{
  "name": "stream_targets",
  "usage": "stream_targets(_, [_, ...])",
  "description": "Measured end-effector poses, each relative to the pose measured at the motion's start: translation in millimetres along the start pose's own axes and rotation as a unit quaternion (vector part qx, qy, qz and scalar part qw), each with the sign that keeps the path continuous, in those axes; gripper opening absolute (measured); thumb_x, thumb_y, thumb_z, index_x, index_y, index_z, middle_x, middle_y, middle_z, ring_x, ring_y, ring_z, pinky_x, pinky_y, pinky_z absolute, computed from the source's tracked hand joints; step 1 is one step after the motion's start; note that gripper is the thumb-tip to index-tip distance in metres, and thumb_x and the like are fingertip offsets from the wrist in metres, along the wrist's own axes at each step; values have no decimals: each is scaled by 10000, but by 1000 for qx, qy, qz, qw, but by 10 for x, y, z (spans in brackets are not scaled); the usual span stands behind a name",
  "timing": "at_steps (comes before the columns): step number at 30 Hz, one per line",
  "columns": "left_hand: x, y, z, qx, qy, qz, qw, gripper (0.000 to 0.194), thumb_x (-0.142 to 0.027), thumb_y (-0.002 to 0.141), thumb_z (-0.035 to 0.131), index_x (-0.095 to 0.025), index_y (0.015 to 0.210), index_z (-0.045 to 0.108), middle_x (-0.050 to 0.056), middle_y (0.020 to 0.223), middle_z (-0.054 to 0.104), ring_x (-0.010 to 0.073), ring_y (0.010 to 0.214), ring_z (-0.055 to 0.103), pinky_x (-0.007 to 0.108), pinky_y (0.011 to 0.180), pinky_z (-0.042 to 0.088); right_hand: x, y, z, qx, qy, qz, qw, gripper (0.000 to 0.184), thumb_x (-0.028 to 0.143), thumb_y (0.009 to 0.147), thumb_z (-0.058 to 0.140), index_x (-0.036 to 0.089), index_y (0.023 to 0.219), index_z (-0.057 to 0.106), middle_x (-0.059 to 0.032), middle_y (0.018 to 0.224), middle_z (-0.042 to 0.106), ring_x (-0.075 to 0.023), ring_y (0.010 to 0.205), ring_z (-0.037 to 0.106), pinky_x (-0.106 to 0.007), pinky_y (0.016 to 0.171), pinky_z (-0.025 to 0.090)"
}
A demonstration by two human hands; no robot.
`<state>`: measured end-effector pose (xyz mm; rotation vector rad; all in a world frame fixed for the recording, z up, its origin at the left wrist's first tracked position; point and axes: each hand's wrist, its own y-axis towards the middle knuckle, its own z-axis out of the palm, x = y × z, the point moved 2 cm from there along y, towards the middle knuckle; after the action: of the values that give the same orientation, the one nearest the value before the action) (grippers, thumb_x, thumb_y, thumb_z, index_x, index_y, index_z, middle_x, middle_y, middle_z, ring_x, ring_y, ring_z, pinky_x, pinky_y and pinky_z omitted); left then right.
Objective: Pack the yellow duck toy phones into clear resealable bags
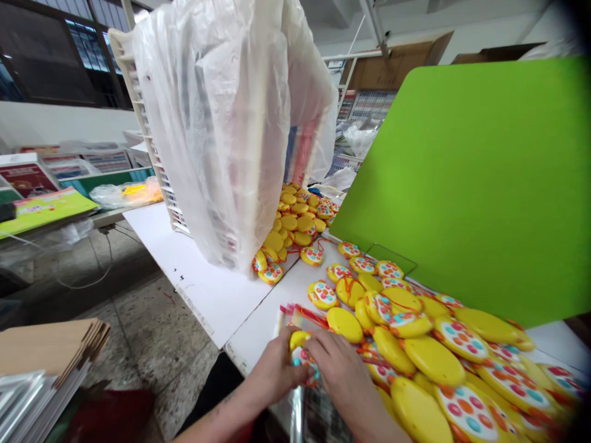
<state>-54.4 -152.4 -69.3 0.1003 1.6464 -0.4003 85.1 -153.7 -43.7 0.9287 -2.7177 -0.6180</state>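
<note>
Between my two hands is a yellow oval toy (300, 339) with a white face of coloured dots, partly hidden by my fingers. My left hand (281, 364) is closed round its left side, with the thumb across the lower front. The fingers of my right hand (335, 363) are bent over its right side. Clear plastic bags (297, 409) with pink-red edges lie under and around my hands. Right beside my right hand spreads a pile of the same yellow toys (434, 360), some dotted side up, some plain side up, with orange cords.
A white plastic crate (152, 141) on its side, draped with a translucent plastic sheet (221, 123), stands on the white table (194, 277). More yellow toys (295, 221) spill beside it. A large green board (471, 184) leans at the right. Stacked cardboard (50, 344) sits lower left.
</note>
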Motion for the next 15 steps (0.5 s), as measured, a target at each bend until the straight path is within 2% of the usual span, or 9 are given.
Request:
stream_targets(4, [-26, 7, 17, 12, -34, -30, 999, 532, -180, 658, 665, -183, 1144, 450, 20, 901, 600, 123, 613, 575, 192, 433, 442, 8, 18, 0, -15, -27, -2, 1000, 218, 46, 847, 410, 218, 886, 538, -44, 853, 613, -227, 764, 565, -358, 700, 422])
stream_targets(10, [10, 42, 9, 2, -68, -67, 995, 563, -217, 597, 726, -167, 1089, 456, 35, 888, 613, 169, 621, 621, 225, 414, 485, -2, 6, 4, 6, -57, -8, 998, 232, 32, 828, 389, 223, 845, 519, -33, 804, 602, -225, 703, 567, -361, 662, 425])
stream_targets(15, [-42, 18, 4, 20, -34, -71, 997, 532, -199, 579, 712, -175, 1075, 522, 15, 843, 627, 160, 606, 606, 221, 415, 474, 21, -32, -46, 2, -55, 15, 998, 262, 32, 848, 333, 235, 853, 499, -40, 834, 608, -221, 730, 588, -356, 660, 434])
